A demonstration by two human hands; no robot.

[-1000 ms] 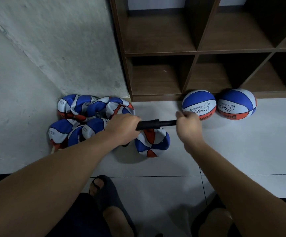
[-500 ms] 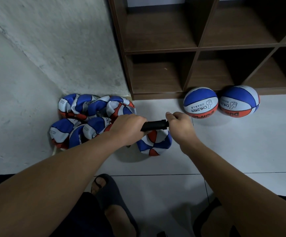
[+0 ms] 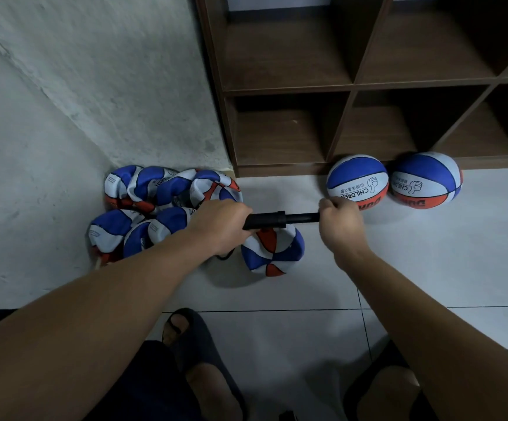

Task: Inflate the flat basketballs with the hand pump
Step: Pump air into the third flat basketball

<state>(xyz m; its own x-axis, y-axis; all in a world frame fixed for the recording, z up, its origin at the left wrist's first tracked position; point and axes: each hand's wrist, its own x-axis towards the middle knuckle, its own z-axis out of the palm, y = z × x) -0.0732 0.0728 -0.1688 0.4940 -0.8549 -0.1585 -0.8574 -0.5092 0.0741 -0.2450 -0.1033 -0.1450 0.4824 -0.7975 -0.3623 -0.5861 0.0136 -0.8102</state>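
- Shelf (image 3: 368, 86): brown cubbies against the wall, used as the landmark here.
- Flat balls (image 3: 161, 205): piled in the corner just left of the shelf's base.
- Two round balls (image 3: 357, 182) are parked right against the shelf's bottom edge.
- One half-flat ball (image 3: 272, 253) is lying on the floor in front of the shelf, under the pump.
- Pump (image 3: 274, 220): held level in front of the shelf, rod pulled partway out.
- Left hand (image 3: 219, 226): fingers clamped round the barrel.
- Right hand (image 3: 342, 220): fingers curled tight on the handle.
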